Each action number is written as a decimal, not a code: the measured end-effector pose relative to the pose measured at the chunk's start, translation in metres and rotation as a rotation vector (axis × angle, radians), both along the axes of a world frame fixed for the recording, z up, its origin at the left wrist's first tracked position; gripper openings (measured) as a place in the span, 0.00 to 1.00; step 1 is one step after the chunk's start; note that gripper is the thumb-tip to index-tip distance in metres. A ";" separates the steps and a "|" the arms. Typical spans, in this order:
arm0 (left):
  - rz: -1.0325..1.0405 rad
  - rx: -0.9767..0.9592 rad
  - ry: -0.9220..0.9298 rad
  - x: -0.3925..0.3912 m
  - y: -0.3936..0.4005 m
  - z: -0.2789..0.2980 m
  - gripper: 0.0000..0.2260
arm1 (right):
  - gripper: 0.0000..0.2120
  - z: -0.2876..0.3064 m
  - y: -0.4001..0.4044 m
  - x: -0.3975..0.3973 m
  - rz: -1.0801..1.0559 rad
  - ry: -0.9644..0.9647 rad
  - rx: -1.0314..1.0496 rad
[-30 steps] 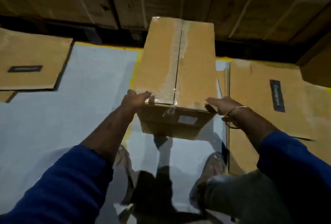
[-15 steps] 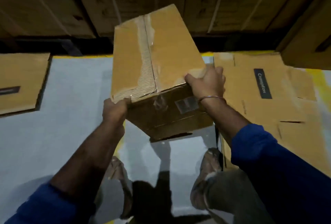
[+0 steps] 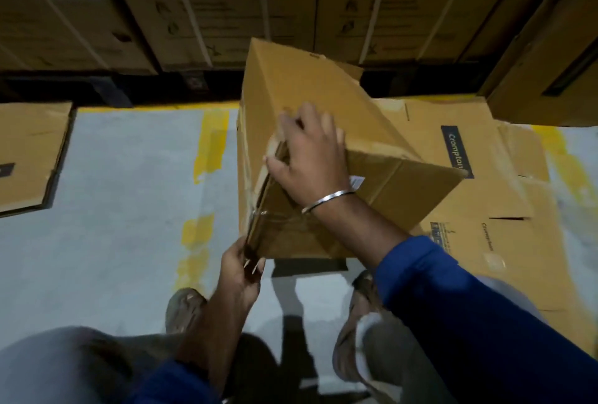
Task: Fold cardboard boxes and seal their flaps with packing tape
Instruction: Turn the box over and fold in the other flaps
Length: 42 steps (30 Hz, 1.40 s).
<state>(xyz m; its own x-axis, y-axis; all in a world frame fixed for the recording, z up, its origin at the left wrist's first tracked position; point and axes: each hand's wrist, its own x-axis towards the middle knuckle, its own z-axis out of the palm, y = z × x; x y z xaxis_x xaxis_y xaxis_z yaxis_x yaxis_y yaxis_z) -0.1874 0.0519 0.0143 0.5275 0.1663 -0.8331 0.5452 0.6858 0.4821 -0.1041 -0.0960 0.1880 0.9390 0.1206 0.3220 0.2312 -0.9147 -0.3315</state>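
Note:
A brown cardboard box (image 3: pixel 310 93) hangs tilted in the air above the grey floor, one corner pointing toward me. Its taped face has turned to the left, and its torn tape edge shows along that side. My right hand (image 3: pixel 310 158) lies over the upper near corner, fingers curled over the edge. My left hand (image 3: pixel 242 264) grips the bottom near corner from below. No tape roll is in sight.
Flattened cardboard sheets (image 3: pixel 504 177) with a dark printed label lie on the floor at the right, another flat sheet (image 3: pixel 29 154) at the left. Stacked large cartons (image 3: pixel 194 5) form a wall behind. Yellow floor markings (image 3: pixel 210 138) run under the box. My feet (image 3: pixel 184 306) stand below.
The box has been lifted off the floor and rolled to the left, so its taped face now points left. My right hand moved onto the top corner, my left to the bottom corner.

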 end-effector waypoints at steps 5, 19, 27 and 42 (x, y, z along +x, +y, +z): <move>0.153 -0.134 0.077 -0.021 0.002 -0.033 0.10 | 0.30 -0.030 0.029 -0.015 0.403 0.172 -0.068; 0.190 -0.162 0.143 -0.025 0.035 -0.088 0.24 | 0.42 -0.045 -0.203 0.033 -0.626 0.889 0.784; 0.184 -0.171 0.146 -0.019 0.034 -0.088 0.25 | 0.14 -0.054 -0.191 0.034 -0.575 1.086 1.207; -0.082 0.693 -0.207 0.071 0.138 0.170 0.05 | 0.11 0.015 -0.076 0.024 -0.129 0.366 0.805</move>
